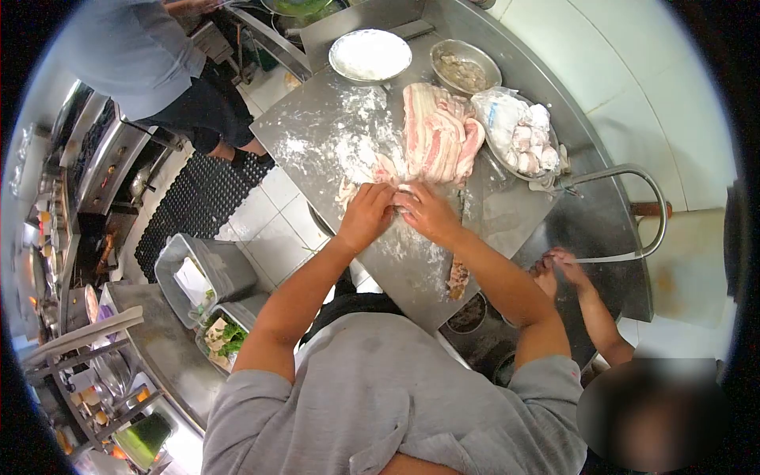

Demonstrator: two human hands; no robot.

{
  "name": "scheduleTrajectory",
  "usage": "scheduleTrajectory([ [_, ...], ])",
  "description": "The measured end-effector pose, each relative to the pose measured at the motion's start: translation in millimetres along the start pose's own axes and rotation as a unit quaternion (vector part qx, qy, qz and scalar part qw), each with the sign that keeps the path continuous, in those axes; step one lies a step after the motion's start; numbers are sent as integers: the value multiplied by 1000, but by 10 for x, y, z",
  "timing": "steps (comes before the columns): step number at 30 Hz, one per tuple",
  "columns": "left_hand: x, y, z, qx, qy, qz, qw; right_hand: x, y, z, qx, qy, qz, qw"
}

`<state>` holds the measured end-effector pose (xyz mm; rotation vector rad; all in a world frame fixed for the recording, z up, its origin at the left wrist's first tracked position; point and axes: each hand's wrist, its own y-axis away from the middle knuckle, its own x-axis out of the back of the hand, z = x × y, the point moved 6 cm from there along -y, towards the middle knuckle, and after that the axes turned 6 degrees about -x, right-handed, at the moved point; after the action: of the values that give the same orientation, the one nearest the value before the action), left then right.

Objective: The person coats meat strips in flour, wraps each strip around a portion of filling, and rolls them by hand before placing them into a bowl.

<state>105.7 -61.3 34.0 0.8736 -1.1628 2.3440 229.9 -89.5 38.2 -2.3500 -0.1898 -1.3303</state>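
My left hand [368, 214] and my right hand [427, 212] meet over the floured steel table [317, 119]. Their curled fingers pinch a small pale piece, which looks like raw meat and is mostly covered by the fingertips. Just beyond the fingers lies a pinkish meat scrap [385, 169]. Another pale scrap [346, 192] rests beside my left hand. Streaky raw pork belly slices [439, 131] are spread flat behind my right hand. A narrow thing with a mottled brown end [457, 281] lies by my right forearm.
Along the back stand a bowl of white flour [370, 55], a metal bowl with brownish contents [465, 67] and a bowl of floury lumps [529, 142] with plastic. A co-worker's hands [558, 265] are at the right; another person [134, 63] stands left. Grey bins [202, 269] stand below left.
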Motion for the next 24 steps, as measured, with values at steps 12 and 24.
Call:
scheduleTrajectory([
  [12,-22,-16,-244,116,132,-91,980,-136,-34,71,3,5,46,999],
  [24,138,-58,-97,-73,-87,-77,991,-115,-379,329,-78,-85,-39,993],
])
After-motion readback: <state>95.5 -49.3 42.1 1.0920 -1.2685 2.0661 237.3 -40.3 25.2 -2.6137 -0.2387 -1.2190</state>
